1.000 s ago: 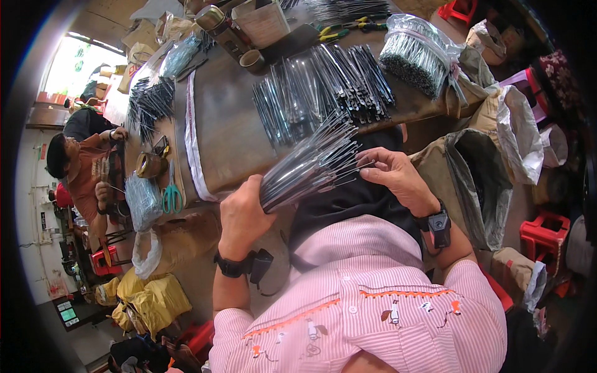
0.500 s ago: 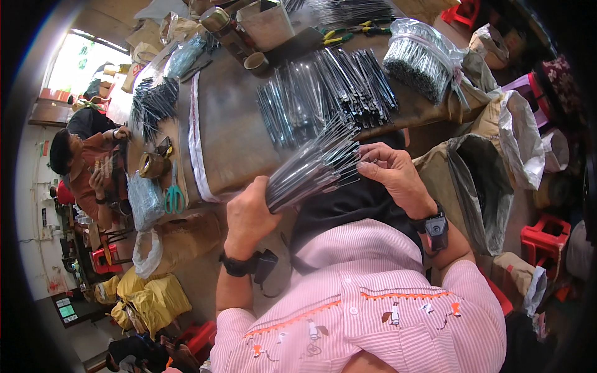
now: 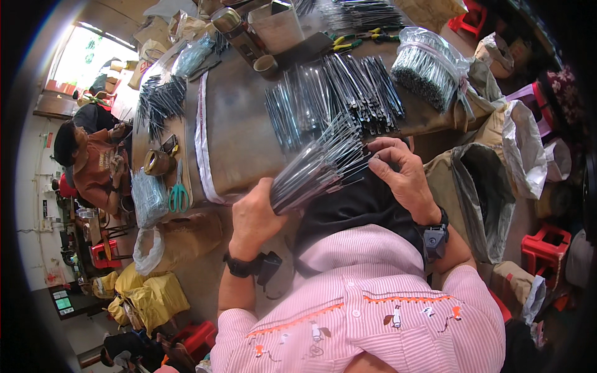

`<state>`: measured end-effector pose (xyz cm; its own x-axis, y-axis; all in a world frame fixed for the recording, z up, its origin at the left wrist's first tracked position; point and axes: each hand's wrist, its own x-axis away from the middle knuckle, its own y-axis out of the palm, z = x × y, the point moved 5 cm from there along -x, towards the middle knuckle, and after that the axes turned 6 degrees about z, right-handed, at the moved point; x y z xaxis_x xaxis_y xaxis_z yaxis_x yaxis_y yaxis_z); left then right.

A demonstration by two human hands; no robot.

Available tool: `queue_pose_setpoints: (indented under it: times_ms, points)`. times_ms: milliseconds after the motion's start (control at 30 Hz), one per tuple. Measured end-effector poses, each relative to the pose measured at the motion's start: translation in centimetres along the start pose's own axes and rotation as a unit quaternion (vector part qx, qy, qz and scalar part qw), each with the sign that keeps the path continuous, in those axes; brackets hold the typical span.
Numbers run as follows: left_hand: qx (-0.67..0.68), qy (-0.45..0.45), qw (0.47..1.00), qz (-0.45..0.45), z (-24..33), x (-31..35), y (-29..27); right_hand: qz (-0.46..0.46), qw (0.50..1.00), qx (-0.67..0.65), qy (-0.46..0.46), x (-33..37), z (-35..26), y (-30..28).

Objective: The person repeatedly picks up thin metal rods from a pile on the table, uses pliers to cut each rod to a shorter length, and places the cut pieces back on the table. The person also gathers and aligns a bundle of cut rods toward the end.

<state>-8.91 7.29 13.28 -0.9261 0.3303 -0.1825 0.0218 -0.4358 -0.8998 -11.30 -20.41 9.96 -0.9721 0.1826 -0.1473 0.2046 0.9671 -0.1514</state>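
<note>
My left hand (image 3: 254,214) is closed around the lower end of a thick bundle of thin metal rods (image 3: 320,166). The bundle slants up to the right, its free ends fanned out and partly in clear plastic. Beside those ends is my right hand (image 3: 407,177), fingers bent, thumb and forefinger a little apart; nothing shows between them. Just beyond the bundle, a row of similar dark and silvery rods (image 3: 367,93) lies on the table, with plastic-wrapped ones (image 3: 295,102) at its left.
The brown-covered table (image 3: 239,137) carries a bagged rod bundle (image 3: 429,68), pliers (image 3: 345,43), a cup (image 3: 265,65) and teal scissors (image 3: 179,194). Open sacks (image 3: 482,199) stand at my right near a red stool (image 3: 545,248). Another person (image 3: 96,161) sits at the left.
My right hand has drawn slightly right, away from the rod ends. The left hand still grips the bundle. The whole view has shifted a little.
</note>
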Motion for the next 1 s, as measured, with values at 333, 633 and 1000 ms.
queue_pose_setpoints:
  times_ms: [333, 633, 1000]
  points:
    - [-0.001, -0.033, 0.999, -0.011, -0.4, -0.1, -0.2, -0.077, 0.992, -0.024, 0.092, 0.5, 1.2, 1.7]
    - [0.012, -0.059, 0.998, -0.033, -0.6, 0.0, -0.1, -0.052, 0.997, 0.023, 0.058, 0.2, 0.9, 1.7]
    - [0.043, -0.093, 0.992, -0.078, -0.6, -0.5, 0.7, -0.008, 0.999, 0.049, 0.008, -0.1, 0.1, 1.1]
